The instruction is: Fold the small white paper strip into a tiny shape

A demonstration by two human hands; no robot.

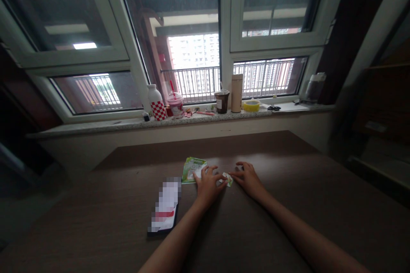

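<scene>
A small green-and-white piece of paper or wrapper (228, 180) is between my two hands, just above or on the brown tabletop. My left hand (208, 185) pinches its left side with thumb and forefinger, the other fingers spread toward a green-and-white printed packet (189, 171). My right hand (251, 180) comes in from the right, its thumb and forefinger drawn together at the paper's right edge. Whether the packet lies under the left little finger or just beside it is hard to tell.
A phone (165, 207), its screen blurred out, lies left of my left forearm on the table (288, 222). Along the windowsill (128, 126) stand a checkered bottle (158, 104), a pink drink cup (175, 104), a dark cup (221, 101), a tan flask (236, 94), yellow tape (251, 106) and scissors (273, 108).
</scene>
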